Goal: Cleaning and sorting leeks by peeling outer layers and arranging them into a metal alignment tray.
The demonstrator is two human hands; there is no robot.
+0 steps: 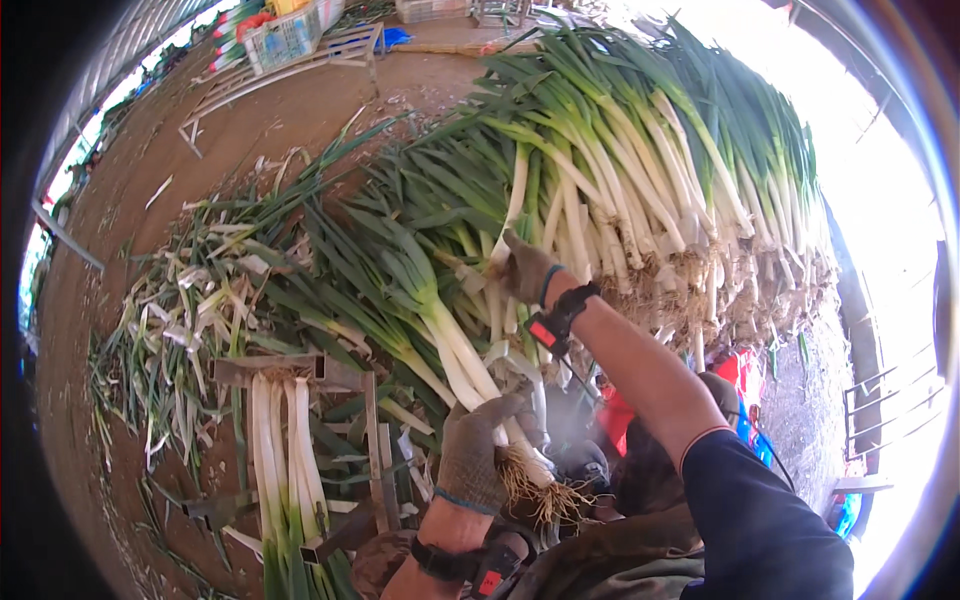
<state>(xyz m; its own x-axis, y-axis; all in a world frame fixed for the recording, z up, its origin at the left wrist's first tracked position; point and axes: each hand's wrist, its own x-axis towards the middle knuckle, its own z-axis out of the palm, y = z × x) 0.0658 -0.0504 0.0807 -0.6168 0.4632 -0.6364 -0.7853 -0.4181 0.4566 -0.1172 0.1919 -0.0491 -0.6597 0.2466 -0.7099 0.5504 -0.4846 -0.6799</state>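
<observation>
My left hand (474,456), in a knitted work glove, is closed around the white stalks of a few leeks (456,350). Their stringy roots (535,485) stick out toward my lap, and their green leaves point away to the upper left. Farther off, my right hand (524,272), gloved too, is closed on the lower white end of another leek (518,190) at the edge of a large leek pile (650,150). That pile lies with its roots toward me.
Several leeks (285,440) rest in a metal frame (375,450) at lower left. Peeled leaf scraps (190,310) cover the ground on the left. A low metal rack (280,80) and a crate (283,42) stand at the back. Something red (738,378) lies right of my forearm.
</observation>
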